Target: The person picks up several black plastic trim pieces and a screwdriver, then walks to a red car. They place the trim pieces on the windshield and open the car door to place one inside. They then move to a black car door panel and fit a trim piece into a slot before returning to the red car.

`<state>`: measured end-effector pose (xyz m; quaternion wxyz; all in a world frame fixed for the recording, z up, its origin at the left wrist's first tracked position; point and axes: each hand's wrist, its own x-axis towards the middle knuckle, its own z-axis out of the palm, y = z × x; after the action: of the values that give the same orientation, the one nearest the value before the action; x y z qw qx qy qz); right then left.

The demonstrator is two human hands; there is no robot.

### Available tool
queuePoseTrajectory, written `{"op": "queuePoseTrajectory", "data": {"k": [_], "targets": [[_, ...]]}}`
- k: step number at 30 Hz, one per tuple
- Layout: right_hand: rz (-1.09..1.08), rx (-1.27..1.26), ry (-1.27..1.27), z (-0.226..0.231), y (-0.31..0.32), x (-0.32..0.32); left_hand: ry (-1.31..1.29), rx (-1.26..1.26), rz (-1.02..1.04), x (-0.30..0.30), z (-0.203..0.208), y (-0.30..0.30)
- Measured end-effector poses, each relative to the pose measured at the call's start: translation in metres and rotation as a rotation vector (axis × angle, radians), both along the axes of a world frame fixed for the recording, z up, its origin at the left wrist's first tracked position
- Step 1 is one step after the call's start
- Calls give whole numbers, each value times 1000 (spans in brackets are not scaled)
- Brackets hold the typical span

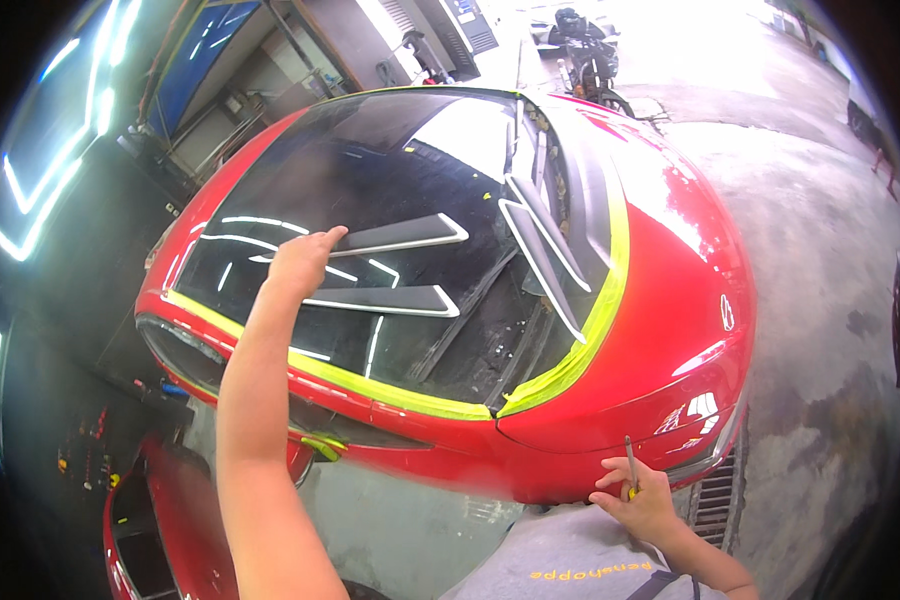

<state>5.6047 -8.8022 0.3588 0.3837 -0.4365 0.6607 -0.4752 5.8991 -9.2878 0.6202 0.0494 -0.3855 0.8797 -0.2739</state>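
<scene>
A red car (670,300) stands below me, its dark windscreen (390,200) edged with yellow-green masking tape (590,340). My left hand (305,258) reaches out and rests flat on the glass near its lower left part, fingers together, holding nothing. My right hand (640,495) is low at the car's front corner, closed around a thin tool with a yellow handle (631,468) that points upward. Ceiling lights reflect as white lines on the glass.
A motorcycle (585,55) is parked beyond the car at the top. Grey concrete floor (820,260) lies to the right, with a drain grate (715,500) near my right hand. A red open car door (170,520) is at lower left beside a dark wall.
</scene>
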Motion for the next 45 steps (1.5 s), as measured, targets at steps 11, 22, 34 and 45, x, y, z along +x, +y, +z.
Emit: {"op": "queuePoseTrajectory", "data": {"k": [11, 22, 34, 45], "targets": [[-214, 2, 16, -7, 11, -7, -68, 238, 116, -30, -62, -62], [-165, -9, 40, 14, -18, -5, 3, 304, 78, -19, -79, -63], [-193, -11, 19, 0, -8, -14, 547, 546, -149, -112, -78, -2], [-299, -94, -79, -18, 25, -31, 1345, 765, 462, -299, -246, 91]]}}
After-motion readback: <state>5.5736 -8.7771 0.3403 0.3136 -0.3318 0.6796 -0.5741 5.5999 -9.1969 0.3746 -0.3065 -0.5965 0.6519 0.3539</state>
